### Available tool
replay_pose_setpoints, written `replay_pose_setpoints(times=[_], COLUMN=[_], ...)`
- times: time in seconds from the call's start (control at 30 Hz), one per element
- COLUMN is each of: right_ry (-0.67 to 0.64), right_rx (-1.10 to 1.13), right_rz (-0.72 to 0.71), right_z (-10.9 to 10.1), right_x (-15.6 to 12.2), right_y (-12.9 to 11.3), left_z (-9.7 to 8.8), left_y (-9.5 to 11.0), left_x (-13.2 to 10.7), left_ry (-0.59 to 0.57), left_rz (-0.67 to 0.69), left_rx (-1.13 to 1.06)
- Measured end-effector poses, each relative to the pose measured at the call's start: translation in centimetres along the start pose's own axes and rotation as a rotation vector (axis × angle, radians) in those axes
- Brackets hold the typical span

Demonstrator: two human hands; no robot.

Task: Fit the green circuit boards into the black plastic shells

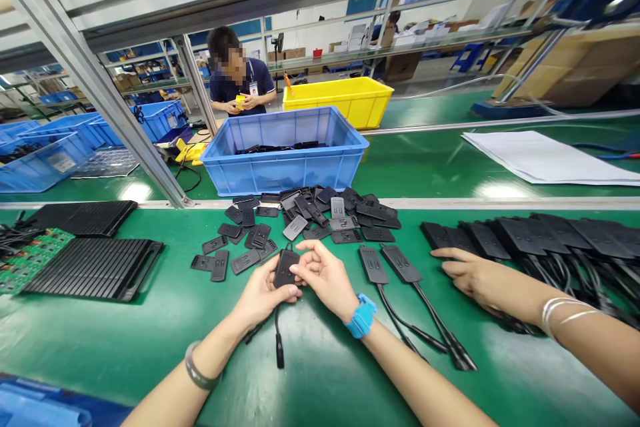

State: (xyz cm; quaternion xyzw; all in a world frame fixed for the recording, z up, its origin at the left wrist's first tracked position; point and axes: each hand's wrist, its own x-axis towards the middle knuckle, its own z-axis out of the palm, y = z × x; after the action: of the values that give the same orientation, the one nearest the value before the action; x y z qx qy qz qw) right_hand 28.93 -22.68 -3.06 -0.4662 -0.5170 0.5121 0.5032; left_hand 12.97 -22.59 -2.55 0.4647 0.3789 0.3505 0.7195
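Note:
My left hand (263, 293) is closed around a small black plastic case (285, 269) with slots in its face, just above the green table (320, 373). A short black cable with a round plug (279, 350) hangs from its lower end. From the right side, my right hand (324, 275) grips the same case, thumb on its face and fingers at its upper edge. Loose black covers (260, 235) lie scattered and heaped beyond my hands. Two cased units with cables (374, 265) lie right of my right hand.
Another person's hand (480, 283) rests by a row of black cased units (540, 237) at right. A blue bin (285, 170) with black parts stands behind the heap. Ridged black trays (95, 267) and green circuit boards (37, 260) lie left. A metal post (115, 93) rises at left.

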Motion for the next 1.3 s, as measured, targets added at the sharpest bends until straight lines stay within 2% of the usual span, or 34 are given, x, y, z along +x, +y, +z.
replay_pose_setpoints(times=[0.07, 0.2, 0.33, 0.43, 0.53, 0.63, 0.73, 0.9, 1.1, 1.2, 1.3], right_ry=[-0.014, -0.141, -0.088, -0.008, 0.081, 0.039, -0.006, 0.062, 0.079, 0.118, 0.066], right_rx=[0.028, 0.003, -0.14, -0.361, -0.694, -0.921, -1.14, -1.59, -1.733, -1.78, -1.627], right_rz=[0.036, 0.05, 0.016, -0.063, -0.203, -0.217, -0.154, -0.026, -0.077, -0.203, -0.469], right_z=[0.0, -0.2, -0.3, 0.1, 0.9, 1.0, 0.0, -2.8, -6.2, -7.0, -5.4], right_x=[0.1, 0.3, 0.3, -0.3, -1.2, -1.6, -1.2, 0.0, 0.5, 0.8, 1.1], right_y=[-0.2, -0.3, 0.1, -0.2, -0.9, -1.3, -1.4, -1.4, -1.7, -0.9, 0.8], left_z=[-0.1, -0.1, 0.3, 0.8, 1.4, 1.6, 1.5, 0.9, 0.6, 0.2, -1.5], left_y=[0.0, -0.3, -0.9, -1.5, -2.2, -2.7, -2.6, -2.0, -1.7, -1.4, 0.2], left_x=[0.0, -0.1, -0.2, -0.2, -0.3, -0.5, -0.8, -0.7, -0.3, 0.3, 1.6], left_ry=[-0.016, -0.011, 0.02, 0.037, 0.025, -0.1, -0.206, -0.107, -0.03, 0.026, 0.16], left_rz=[0.004, 0.019, 0.021, 0.038, 0.061, 0.025, 0.017, 0.107, 0.181, 0.232, 0.307], left_rx=[0.017, 0.091, 0.152, 0.096, -0.062, -0.125, -0.037, 0.181, 0.245, 0.217, 0.137])
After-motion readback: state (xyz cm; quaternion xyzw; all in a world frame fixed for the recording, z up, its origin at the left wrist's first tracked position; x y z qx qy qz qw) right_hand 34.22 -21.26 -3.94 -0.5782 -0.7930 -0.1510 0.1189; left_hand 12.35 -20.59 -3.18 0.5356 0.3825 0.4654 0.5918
